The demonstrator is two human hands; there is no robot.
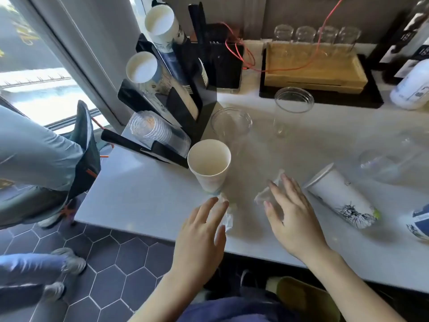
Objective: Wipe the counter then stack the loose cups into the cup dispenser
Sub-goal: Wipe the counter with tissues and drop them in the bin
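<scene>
Wiping goes best if both flat hands keep the thin white wipe pressed down, sweeping round the upright white paper cup (209,165) rather than nudging it. The left hand (202,231) lies open, fingers spread, on the crumpled wipe (226,217) just below that cup; the right hand (291,213), also open, covers another fold. On the pale surface (139,194) I count two upright clear plastic cups right of the black cup dispenser (185,94), one upright paper cup, two printed paper cups lying down.
</scene>
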